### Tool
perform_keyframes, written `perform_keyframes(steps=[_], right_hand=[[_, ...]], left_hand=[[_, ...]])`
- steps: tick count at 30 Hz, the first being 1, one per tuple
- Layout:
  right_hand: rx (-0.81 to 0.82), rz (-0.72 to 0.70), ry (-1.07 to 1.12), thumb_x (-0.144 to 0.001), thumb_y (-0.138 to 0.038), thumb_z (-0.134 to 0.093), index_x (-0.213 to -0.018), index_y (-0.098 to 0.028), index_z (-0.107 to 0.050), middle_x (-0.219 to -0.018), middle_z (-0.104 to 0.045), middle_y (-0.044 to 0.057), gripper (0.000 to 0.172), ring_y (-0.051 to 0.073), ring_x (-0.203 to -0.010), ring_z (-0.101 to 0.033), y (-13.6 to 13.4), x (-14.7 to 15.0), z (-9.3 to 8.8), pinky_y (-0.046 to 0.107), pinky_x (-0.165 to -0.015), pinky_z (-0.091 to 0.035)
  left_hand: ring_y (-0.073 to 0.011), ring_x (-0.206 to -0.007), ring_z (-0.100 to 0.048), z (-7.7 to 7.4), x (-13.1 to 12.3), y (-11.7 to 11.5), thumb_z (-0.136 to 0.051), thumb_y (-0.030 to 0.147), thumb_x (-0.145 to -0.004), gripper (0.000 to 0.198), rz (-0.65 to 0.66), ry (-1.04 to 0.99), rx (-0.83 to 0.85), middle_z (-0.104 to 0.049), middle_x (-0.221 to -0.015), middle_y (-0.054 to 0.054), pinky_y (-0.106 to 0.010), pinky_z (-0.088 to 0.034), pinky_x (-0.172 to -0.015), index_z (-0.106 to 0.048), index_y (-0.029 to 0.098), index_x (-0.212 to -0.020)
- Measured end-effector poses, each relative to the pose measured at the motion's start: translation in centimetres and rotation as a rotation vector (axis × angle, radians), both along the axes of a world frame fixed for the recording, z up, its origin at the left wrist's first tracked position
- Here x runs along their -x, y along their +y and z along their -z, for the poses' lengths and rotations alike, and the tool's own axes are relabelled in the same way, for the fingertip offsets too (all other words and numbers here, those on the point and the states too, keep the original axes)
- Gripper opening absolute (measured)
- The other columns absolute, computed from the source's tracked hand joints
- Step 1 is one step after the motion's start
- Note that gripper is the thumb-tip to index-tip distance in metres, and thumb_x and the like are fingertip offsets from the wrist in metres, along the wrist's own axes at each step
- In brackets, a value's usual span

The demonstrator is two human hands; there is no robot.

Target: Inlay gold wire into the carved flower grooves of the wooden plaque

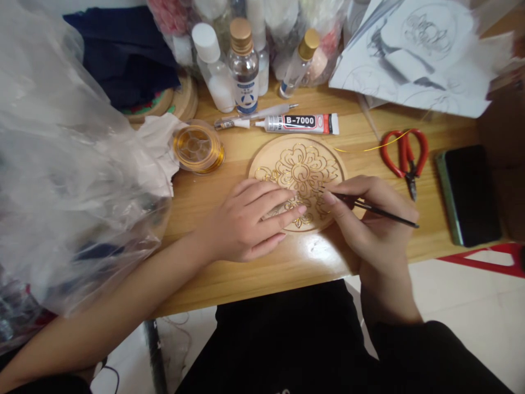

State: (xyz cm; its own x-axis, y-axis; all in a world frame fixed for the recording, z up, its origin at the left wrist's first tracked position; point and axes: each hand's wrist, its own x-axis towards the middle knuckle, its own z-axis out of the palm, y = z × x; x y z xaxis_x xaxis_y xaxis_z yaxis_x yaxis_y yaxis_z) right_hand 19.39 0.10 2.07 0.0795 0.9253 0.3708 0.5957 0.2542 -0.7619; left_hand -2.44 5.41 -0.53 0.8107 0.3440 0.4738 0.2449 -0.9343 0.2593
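Note:
A round wooden plate (262, 158) lies on the table, with gold wire bent into a flower pattern (301, 171) on its face. My left hand (256, 219) rests flat over the plate's lower left, fingers stretched out and holding nothing. In my right hand (373, 219) is a pair of dark tweezers (385, 212), pinched between thumb and fingers. Their tips are at the right side of the wire pattern. Whether a piece of wire sits between the tips is too small to tell. A thin loose gold wire (369, 148) runs from near the plate's upper right toward the pliers.
Behind the plate lie a B-7000 glue tube (301, 123) and a pen (274, 111). A gold wire spool (198, 146) sits left; red-handled pliers (406, 158) and a phone (470, 194) lie right. Bottles (245, 68), drawn sheets (414, 54) and a plastic bag (82, 164) surround the work.

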Motion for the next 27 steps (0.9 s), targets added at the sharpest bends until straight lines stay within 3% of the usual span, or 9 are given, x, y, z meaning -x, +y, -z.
perform_keyframes(steps=[5,12,21,27], right_hand=[[0.002,0.011,-0.001,-0.075,-0.012,-0.071,-0.084,-0.023,-0.067,-0.073,-0.068,-0.002,0.015,0.014,-0.069,-0.064,-0.01,-0.01,0.05,0.027,-0.056,-0.048],[0.021,0.033,-0.029,-0.076,-0.016,-0.071,-0.083,-0.025,-0.067,-0.073,-0.068,-0.002,0.012,0.014,-0.067,-0.064,-0.04,0.04,-0.12,0.029,-0.056,-0.05],[0.017,0.037,-0.001,-0.077,-0.016,-0.07,-0.084,-0.025,-0.067,-0.074,-0.068,-0.002,0.012,0.015,-0.07,-0.064,-0.07,0.11,-0.02,0.03,-0.059,-0.051],[0.009,0.024,0.018,-0.076,-0.013,-0.071,-0.085,-0.024,-0.067,-0.073,-0.068,-0.002,0.015,0.014,-0.068,-0.063,-0.03,0.13,-0.04,0.029,-0.057,-0.049]], left_hand=[[-0.0268,-0.111,-0.055,-0.06,-0.1,0.01,-0.055,0.031,-0.088,0.025,0.009,0.046,0.009,-0.061,-0.123,-0.012,-0.045,-0.045,-0.092,-0.064,0.017,-0.106],[-0.0279,-0.113,-0.053,0.01,0.09,0.01,-0.056,0.029,-0.087,0.043,-0.018,-0.046,0.048,-0.057,-0.127,-0.014,-0.045,-0.048,-0.09,-0.054,0.016,-0.128],[-0.0273,-0.109,-0.056,-0.3,-0.11,-0.04,-0.054,0.03,-0.09,0.025,0.033,0.09,0.028,-0.063,-0.119,-0.013,-0.044,-0.048,-0.089,-0.065,0.015,-0.107],[-0.0261,-0.112,-0.054,0.12,0.02,-0.06,-0.054,0.029,-0.089,0.033,0.015,0.004,0.045,-0.059,-0.124,-0.013,-0.044,-0.048,-0.091,-0.058,0.017,-0.119]])
